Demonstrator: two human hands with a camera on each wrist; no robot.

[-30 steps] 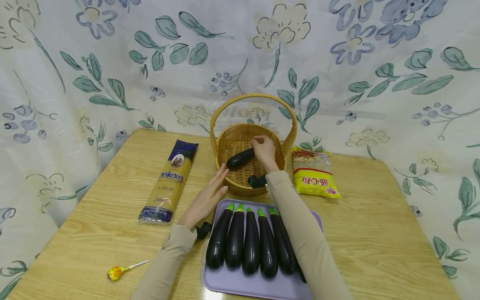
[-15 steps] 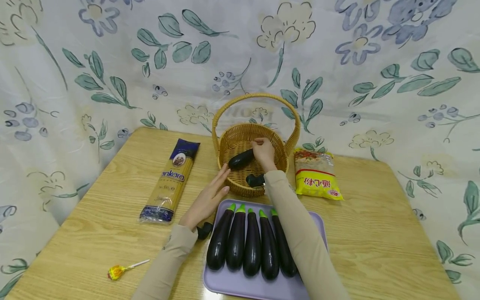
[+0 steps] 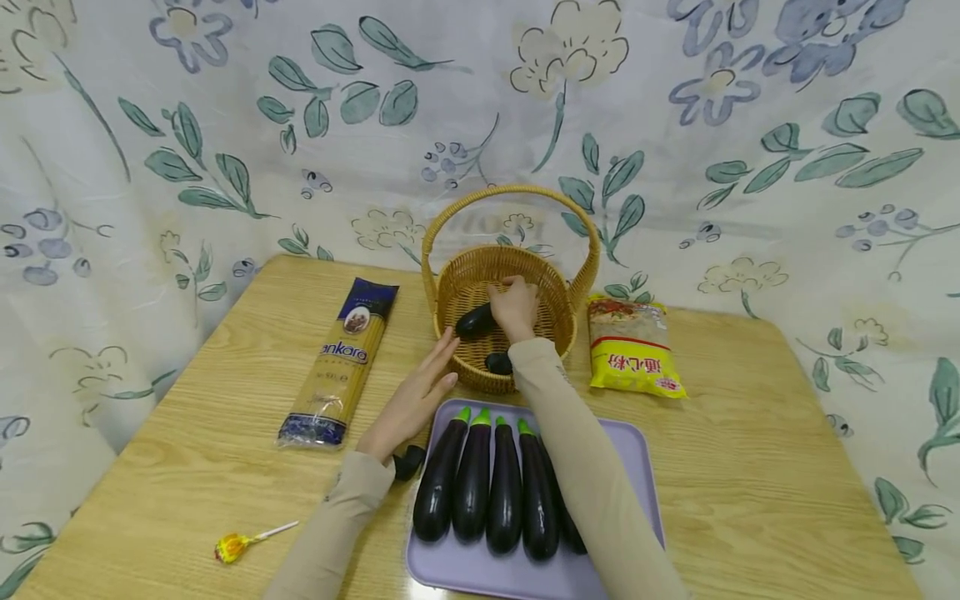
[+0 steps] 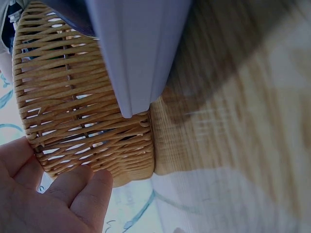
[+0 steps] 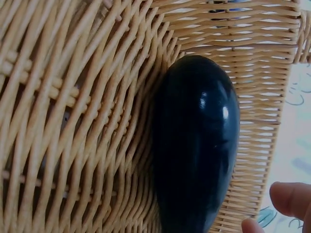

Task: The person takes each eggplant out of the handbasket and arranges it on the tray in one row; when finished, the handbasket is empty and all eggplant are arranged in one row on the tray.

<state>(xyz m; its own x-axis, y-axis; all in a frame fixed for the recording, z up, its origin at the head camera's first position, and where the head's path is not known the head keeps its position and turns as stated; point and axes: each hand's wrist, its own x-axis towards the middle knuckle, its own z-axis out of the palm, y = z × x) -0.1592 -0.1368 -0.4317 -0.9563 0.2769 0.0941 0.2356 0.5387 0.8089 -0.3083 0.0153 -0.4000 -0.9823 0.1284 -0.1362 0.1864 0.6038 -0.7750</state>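
A glossy dark eggplant (image 3: 475, 321) lies in the wicker basket (image 3: 517, 257). My right hand (image 3: 516, 307) is inside the basket over the far end of that eggplant, hiding it. In the right wrist view, the eggplant (image 5: 197, 141) rests against the woven wall, and the visible fingertips (image 5: 290, 199) are apart from it, at lower right. My left hand (image 3: 411, 406) has its fingers extended to the basket's near left rim; the left wrist view has these fingers (image 4: 92, 199) against the wicker. Several eggplants (image 3: 471, 479) with green stem ends lie side by side on a lavender tray (image 3: 637, 467).
A spaghetti pack (image 3: 339, 362) lies left of the basket, and a yellow pasta bag (image 3: 633, 346) lies to its right. A wrapped lollipop (image 3: 234, 546) is at the table's front left. A floral curtain (image 3: 465, 108) hangs behind the table (image 3: 757, 450).
My right hand has shifted slightly left and toward the eggplant's body, its fingers now spread further left. The eggplant in the basket and my left hand have stayed almost in place.
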